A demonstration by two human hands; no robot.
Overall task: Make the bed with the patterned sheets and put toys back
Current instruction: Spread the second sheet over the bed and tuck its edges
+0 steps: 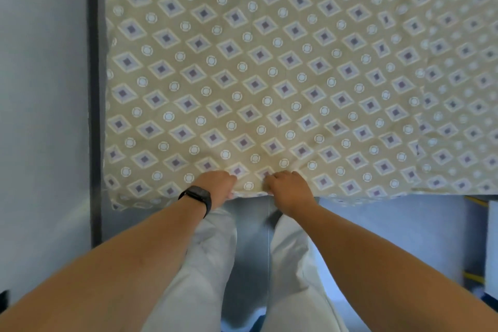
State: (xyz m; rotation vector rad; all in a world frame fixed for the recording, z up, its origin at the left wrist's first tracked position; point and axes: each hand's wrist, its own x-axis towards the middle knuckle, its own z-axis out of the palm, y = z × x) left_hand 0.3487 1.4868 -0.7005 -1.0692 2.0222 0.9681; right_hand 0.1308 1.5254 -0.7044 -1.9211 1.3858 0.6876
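We judge that we are in the sheet-spreading step: the beige cotton sheet printed with purple-centred diamonds and white rings (pixel 269 75) lies across the bed and reaches away from both grips, and we are working its near hem. Our left hand (pixel 215 183) and right hand (pixel 288 188) sit side by side at that hem, close together but not touching. Each grip is curled narrow over the hem, pinching the sheet's edge, with the fingertips tucked under the cloth and hidden from us.

Just ahead of the grips the cloth puckers into small creases, and far to the right of the right grip it lies in a looser fold. To the left of the left grip the sheet ends at a dark vertical strip (pixel 94 89) beside a pale grey wall (pixel 40 89).

The next move, as we judge it, calls for a steady pull toward us or a slide of the 2 grips apart along the hem, to flatten those creases.

Counted: 1 sheet, 2 hands, 1 black wristband (pixel 199 197) on the left wrist, 0 toys in view. The toys' whereabouts we cannot tell.
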